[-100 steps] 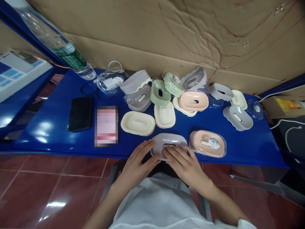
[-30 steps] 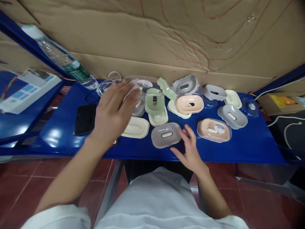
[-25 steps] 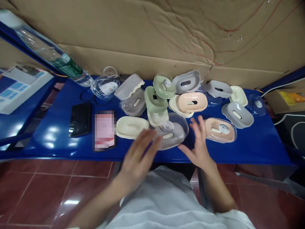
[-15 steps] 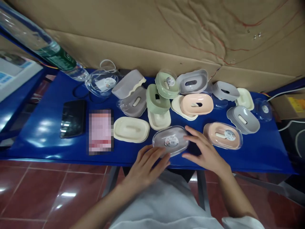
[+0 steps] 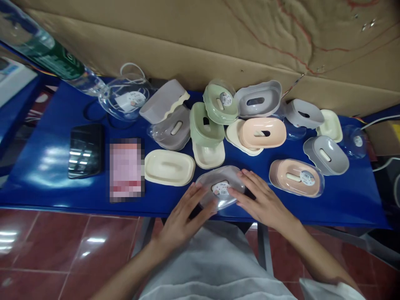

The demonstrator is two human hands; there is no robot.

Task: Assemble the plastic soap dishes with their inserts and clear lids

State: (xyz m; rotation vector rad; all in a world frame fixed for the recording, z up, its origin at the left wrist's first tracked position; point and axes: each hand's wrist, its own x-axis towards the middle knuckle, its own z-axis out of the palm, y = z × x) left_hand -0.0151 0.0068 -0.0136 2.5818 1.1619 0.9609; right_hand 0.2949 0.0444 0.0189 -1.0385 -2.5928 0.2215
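Observation:
A grey oval soap dish [image 5: 215, 176] under a clear cover lies near the table's front edge, a round printed label [image 5: 221, 188] showing on its top. My left hand [image 5: 183, 217] grips its left end, with the thumb along the near side. On the opposite end my right hand [image 5: 266, 203] presses its fingers, the thumb reaching in over the cover beside the label. To the left lies a cream oval tray [image 5: 170, 168]. A peach dish under a clear labelled cover [image 5: 296, 177] sits to the right of my right hand.
Behind the hands are green dishes [image 5: 206, 125], a peach shell [image 5: 264, 132] and several grey shells [image 5: 258, 100]. A dark phone-like object [image 5: 86, 151], a blurred-out pink item [image 5: 125, 168] and a water bottle [image 5: 59, 62] are leftward. Cardboard [image 5: 187, 41] rises behind the blue table [image 5: 37, 183].
My right hand has moved in from the dish's right edge, and its thumb now lies over the cover. My left fingers have closed further round the left end. The camera view has shifted slightly.

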